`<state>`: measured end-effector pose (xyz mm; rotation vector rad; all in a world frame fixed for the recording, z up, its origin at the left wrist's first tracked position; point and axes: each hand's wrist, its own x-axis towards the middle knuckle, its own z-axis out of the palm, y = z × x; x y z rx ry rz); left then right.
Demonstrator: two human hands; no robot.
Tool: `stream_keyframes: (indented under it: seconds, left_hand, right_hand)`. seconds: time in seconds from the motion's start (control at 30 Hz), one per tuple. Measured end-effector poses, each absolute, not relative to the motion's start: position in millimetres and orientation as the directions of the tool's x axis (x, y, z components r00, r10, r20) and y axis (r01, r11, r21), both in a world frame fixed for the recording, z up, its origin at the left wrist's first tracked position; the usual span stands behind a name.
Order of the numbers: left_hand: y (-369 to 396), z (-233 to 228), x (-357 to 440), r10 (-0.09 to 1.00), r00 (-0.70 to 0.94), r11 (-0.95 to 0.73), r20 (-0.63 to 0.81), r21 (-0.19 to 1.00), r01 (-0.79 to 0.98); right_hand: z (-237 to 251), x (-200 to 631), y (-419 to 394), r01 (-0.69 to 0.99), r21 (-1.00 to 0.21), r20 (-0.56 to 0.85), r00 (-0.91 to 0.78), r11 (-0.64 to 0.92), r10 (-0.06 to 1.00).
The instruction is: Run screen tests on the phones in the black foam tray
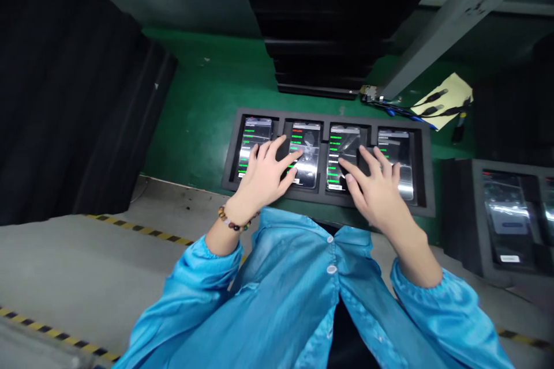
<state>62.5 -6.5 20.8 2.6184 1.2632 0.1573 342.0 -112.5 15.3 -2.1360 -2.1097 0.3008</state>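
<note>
A dark foam tray [324, 190] lies on the green table, with several smartphones set in its slots, screens lit with green text lines. My left hand [267, 173] is spread over the left side, between the leftmost phone [258, 124] and the second phone [308, 170]. Its index finger reaches onto the second phone's screen. Over the right side, my right hand [381, 187] has its fingers apart, the index fingertip at the screen of the third phone [344, 138]. Its other fingers extend over the rightmost phone [396, 141]. Neither hand holds anything.
Another foam tray [478, 213] with phones stands at the right. Cables with plugs [433, 109] lie on a yellow paper [454, 89], beside a grey post [454, 17]. Black curtains [346, 23] hang behind the green table [208, 92] and at the left.
</note>
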Motion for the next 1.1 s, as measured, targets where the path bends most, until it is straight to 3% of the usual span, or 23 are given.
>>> stream_keyframes:
  seconds: [0.13,0.27,0.43,0.67,0.87,1.1]
  left_hand:
    - [18,18,75,0.797,0.603,-0.592,0.039,0.248,0.767]
    - [8,31,62,0.788,0.612,-0.603,0.065,0.281,0.746]
    - [-8,29,51,0.772,0.635,-0.607,0.03,0.336,0.721]
    - [26,22,72,0.799,0.599,-0.581,0.06,0.335,0.742]
    - [-2,34,57,0.755,0.653,-0.63,0.063,0.345,0.696]
    - [12,18,70,0.766,0.64,-0.621,0.066,0.333,0.709]
  right_hand:
    - [13,353,-81,0.964,-0.258,-0.016,0.054,-0.057,0.998]
    - [24,356,-100,0.961,-0.277,0.053,0.01,0.005,0.999]
    - [19,349,-125,0.958,-0.285,-0.011,-0.036,0.032,0.999]
    - [13,363,-78,0.955,-0.296,0.026,0.03,-0.021,0.999]
    - [28,358,-121,0.951,-0.307,0.035,-0.029,0.038,0.999]
    - [15,355,-111,0.967,-0.256,-0.011,-0.001,-0.002,1.0]
